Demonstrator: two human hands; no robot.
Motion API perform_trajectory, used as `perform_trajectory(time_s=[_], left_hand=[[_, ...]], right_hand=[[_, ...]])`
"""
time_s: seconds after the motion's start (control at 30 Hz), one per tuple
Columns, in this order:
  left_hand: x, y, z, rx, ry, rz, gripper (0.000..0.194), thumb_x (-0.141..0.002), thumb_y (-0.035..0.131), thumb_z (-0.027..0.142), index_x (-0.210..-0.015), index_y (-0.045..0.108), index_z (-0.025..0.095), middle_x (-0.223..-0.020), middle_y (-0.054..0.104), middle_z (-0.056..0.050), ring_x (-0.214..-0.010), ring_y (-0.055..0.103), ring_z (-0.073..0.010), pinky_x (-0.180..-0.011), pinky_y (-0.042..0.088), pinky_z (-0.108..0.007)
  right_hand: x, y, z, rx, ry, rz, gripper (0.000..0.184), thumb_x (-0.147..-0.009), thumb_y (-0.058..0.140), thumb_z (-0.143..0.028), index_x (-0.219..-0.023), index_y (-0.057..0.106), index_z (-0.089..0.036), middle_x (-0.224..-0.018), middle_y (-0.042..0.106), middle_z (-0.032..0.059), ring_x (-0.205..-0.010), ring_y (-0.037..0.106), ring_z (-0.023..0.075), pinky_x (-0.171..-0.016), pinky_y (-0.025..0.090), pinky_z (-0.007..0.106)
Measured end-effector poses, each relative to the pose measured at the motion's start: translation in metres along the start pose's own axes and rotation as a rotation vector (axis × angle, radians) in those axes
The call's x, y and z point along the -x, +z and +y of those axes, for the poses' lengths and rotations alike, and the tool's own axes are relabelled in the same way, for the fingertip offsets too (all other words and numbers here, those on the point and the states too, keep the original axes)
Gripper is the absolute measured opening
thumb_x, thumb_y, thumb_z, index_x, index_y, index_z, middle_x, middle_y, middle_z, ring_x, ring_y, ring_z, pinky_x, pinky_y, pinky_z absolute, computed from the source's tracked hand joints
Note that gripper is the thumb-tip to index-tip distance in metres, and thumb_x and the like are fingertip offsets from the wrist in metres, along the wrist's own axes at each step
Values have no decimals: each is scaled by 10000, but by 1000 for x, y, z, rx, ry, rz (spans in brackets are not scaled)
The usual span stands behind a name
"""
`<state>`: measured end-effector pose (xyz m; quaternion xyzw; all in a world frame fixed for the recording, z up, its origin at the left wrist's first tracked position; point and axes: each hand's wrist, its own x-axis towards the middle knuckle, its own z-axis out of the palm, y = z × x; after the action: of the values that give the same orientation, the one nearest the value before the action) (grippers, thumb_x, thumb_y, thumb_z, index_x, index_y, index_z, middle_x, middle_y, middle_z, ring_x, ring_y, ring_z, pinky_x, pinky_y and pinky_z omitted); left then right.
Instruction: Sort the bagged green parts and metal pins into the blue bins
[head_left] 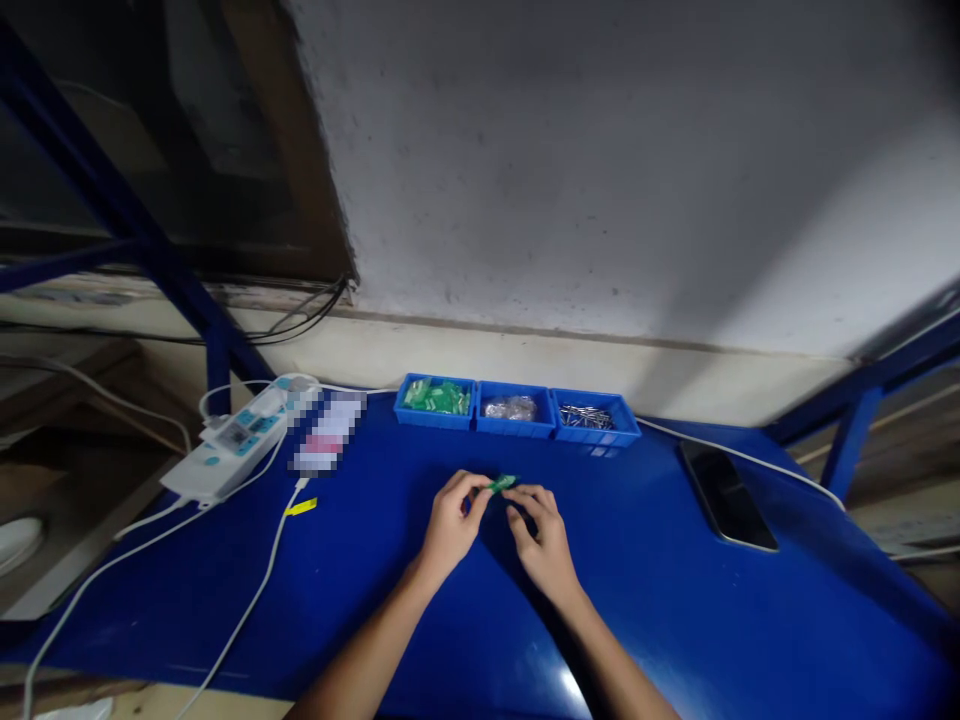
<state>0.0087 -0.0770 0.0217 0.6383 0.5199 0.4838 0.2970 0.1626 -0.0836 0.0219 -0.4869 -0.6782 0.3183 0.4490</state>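
Note:
A small green packet (502,483), shiny like plastic film, is held just above the blue table near its middle. The thumb and fingers of my left hand (454,515) are closed on its left end. My right hand (546,540) is at the packet's lower right edge, its fingertips touching or almost touching it. A gap shows between the right thumb and the forefinger. What lies inside the packet is too small to make out.
Behind my hands stand three blue bins: one with green packets (439,397), one with clear plastic pieces (511,408), one with metal pins or screws (589,416). A power strip (232,440), a lit phone (328,435) and cables lie left; a dark phone (727,497) lies right.

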Motion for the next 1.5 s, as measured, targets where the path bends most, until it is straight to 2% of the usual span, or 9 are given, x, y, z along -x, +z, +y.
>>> perform_trajectory(time_s=[0.13,0.23,0.5,0.63,0.8,1.03,1.13,1.33,1.5], left_hand=[[9,4,6,-205,232,-54,181,-889,472,201,-937,646,221,-920,601,-54,-886,555,-171,-805,442,-295],[11,7,9,-237,235,-101,185,-889,470,209,-971,634,233,-947,601,-55,-908,550,-180,-813,448,-307],[5,1,5,133,-130,-92,376,-948,302,398,-859,581,162,-817,629,-46,-746,580,-152,-727,457,-273],[3,-1,3,174,-188,-92,297,-894,454,406,-943,599,152,-812,638,-39,-697,581,-144,-628,449,-233],[4,0,5,-30,16,-50,203,-868,511,271,-1003,648,206,-927,607,-52,-736,573,-138,-576,431,-215],[9,4,8,-91,184,-228,316,-802,570,147,-1092,619,263,-1110,559,-65,-1061,516,-205,-901,443,-342],[8,4,9,33,76,-286,346,-796,601,228,-1141,577,248,-1175,533,-83,-1052,530,-210,-784,486,-300],[0,1,4,403,-299,-216,415,-906,383,479,-996,593,133,-874,623,-85,-759,609,-164,-580,459,-240],[-1,1,1,453,-288,-190,351,-843,546,401,-1075,579,140,-862,645,-68,-762,615,-162,-614,462,-233]], right_hand=[[-4,-1,-3,-287,282,-11,361,-857,485,-454,-909,670,-149,-725,618,42,-632,542,155,-585,438,267],[-5,-3,1,-375,318,68,378,-800,565,-473,-957,663,-143,-721,639,40,-599,547,147,-551,437,253],[0,-3,2,-57,-105,99,206,-840,536,-241,-977,688,-221,-983,628,83,-929,592,207,-820,472,349],[3,1,4,10,-153,59,262,-836,488,-195,-1002,687,-234,-1057,574,93,-1012,557,218,-852,463,362],[-1,-2,3,-69,57,93,242,-851,506,-323,-932,694,-192,-989,574,89,-953,555,219,-812,454,340],[-7,-7,1,-380,306,92,352,-798,576,-457,-956,670,-157,-814,667,54,-690,577,173,-624,461,284],[-7,-8,4,-374,214,105,283,-807,582,-391,-968,681,-179,-930,676,76,-828,609,204,-744,481,333],[-1,-7,3,-97,-110,63,206,-854,521,-236,-957,699,-251,-1022,629,80,-989,572,220,-869,452,409],[4,-1,1,16,-174,61,232,-837,521,-220,-997,684,-260,-1168,542,93,-1108,503,248,-916,432,443]])
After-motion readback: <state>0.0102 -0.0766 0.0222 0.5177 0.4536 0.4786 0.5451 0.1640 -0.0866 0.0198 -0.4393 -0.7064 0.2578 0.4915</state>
